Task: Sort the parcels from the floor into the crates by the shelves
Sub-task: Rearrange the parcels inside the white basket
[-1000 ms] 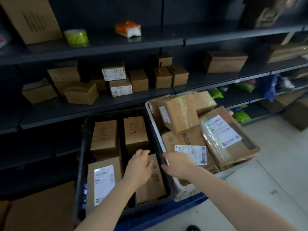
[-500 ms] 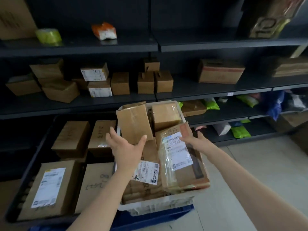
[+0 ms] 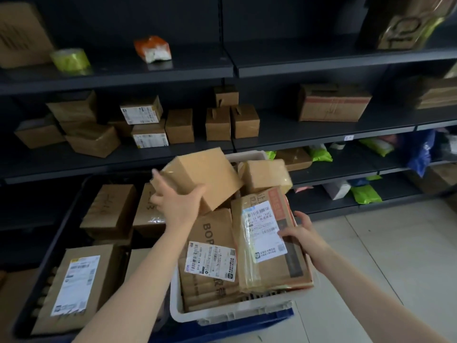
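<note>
Dark shelving (image 3: 309, 134), pale tiled floor (image 3: 395, 256)

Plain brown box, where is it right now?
Head view, centre: the plain brown box is tilted in the grip of the left hand at the far left corner of the white crate, with the tape-wrapped box to its right.

The white crate (image 3: 235, 309) is brimming with parcels (image 3: 215, 233) past its rim, leaving no way down inside. The left hand (image 3: 176, 206) is gripping a tilted box (image 3: 205, 174) above the pile, and the right hand (image 3: 305, 235) is pinching a flat parcel (image 3: 267, 243) on its right side. To the left, the black crate (image 3: 65, 231) is offering narrow gaps between its cartons (image 3: 108, 209). The tiled floor (image 3: 383, 256) on the right is lying open. Far behind, small boxes (image 3: 178, 126) are crowding the middle shelf (image 3: 284, 131).
</note>
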